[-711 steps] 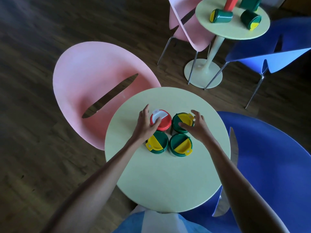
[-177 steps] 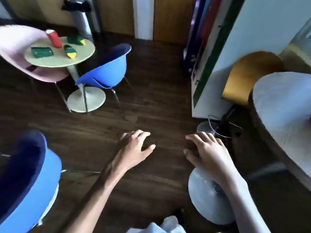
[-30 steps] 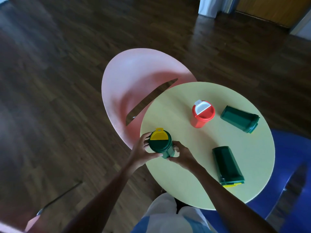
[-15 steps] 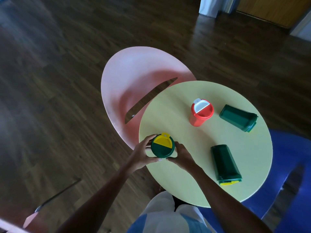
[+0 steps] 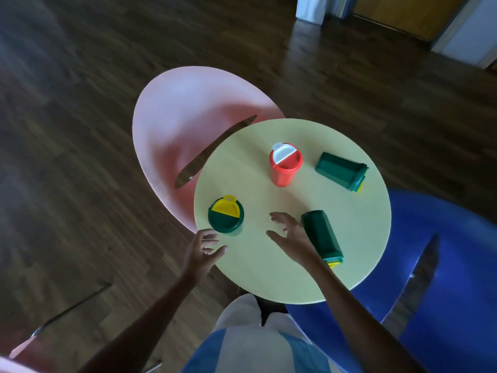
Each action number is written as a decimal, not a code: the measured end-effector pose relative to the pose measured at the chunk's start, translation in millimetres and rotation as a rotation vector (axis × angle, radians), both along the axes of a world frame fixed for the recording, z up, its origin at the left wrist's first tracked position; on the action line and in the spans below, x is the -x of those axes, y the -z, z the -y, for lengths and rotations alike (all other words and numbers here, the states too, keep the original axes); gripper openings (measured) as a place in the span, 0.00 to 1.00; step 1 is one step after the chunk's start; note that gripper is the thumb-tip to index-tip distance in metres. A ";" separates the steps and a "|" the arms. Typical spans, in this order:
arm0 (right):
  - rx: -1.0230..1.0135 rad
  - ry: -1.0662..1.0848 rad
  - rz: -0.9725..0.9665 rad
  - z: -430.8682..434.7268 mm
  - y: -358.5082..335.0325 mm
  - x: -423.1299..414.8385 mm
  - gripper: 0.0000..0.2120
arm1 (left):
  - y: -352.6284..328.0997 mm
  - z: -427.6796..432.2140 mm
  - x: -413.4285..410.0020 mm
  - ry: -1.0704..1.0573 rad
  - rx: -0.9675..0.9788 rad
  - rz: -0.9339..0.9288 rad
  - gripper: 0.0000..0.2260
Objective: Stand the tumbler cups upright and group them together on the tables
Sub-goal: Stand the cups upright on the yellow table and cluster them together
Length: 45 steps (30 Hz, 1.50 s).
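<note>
On the round pale-yellow table [image 5: 357, 238], a green tumbler with a yellow-and-green lid [image 5: 226, 215] stands upright near the left edge. A red tumbler with a white flap [image 5: 285, 164] stands upright toward the far side. Two green tumblers lie on their sides: one [image 5: 341, 170] at the far right, one [image 5: 321, 236] near the middle right. My left hand [image 5: 203, 253] hovers open just below the upright green tumbler, apart from it. My right hand [image 5: 291, 235] is open, its back right beside the lying tumbler.
A pink chair [image 5: 188, 122] sits tucked against the table's left side. A blue chair [image 5: 441, 278] stands at the right. Dark wooden floor surrounds the table; a metal chair leg [image 5: 72, 305] shows at lower left.
Both hands have let go of the green tumbler, which now stands upright by the left edge. My right hand has moved right toward the lying tumbler.
</note>
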State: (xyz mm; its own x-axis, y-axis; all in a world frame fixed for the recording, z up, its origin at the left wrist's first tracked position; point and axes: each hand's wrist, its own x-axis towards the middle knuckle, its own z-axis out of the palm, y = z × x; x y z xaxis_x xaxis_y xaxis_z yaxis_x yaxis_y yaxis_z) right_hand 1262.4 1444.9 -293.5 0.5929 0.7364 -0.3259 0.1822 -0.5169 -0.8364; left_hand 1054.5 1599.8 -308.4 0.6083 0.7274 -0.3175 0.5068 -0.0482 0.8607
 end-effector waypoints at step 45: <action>-0.153 0.115 -0.042 131.3 -41.5 -70.7 0.27 | -55.4 122.3 -153.7 0.331 0.305 0.185 0.28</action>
State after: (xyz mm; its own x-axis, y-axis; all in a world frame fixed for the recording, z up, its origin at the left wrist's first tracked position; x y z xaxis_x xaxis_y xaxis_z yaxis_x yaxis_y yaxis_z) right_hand 1333.1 1313.6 -252.0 0.6645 0.7071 -0.2416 0.0927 -0.3989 -0.9123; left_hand 1208.2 1477.5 -253.0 0.8577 0.3761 -0.3507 0.3436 0.0881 0.9350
